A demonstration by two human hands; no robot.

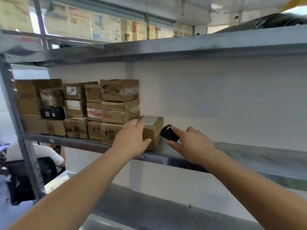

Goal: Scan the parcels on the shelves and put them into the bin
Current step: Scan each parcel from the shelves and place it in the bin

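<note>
Head view looks down along two bare forearms that reach toward a grey metal shelf [249, 156]. Nearest the camera, the left hand [132, 138] lies with its fingers stretched over the top front corner of a small brown parcel [153, 130], the thumb pressed against the box's front face and the fingertips near the white label [150, 120] on its top; the fingers look fairly straight, so the hand is pressing on the box more than clutching it. Just beside the parcel, the right hand [191, 143] pinches a small black scanner [168, 132] between thumb and forefinger, with the scanner's yellow-marked end close to the right side of the box but apart from it. The parcel sits on the shelf board at the right end of a stack of cardboard boxes [78, 110], touching the lowest box next to it. Among the stack is a small black box [53, 113]. Behind the parcels runs a plain white wall [216, 97]. Above, an upper shelf [182, 45] carries a dark bag [279, 21] at the right. Far off, paper notices [99, 25] hang blurred, and at lower left a person in a white shirt [41, 155] sits beyond the shelf post [15, 117].
</note>
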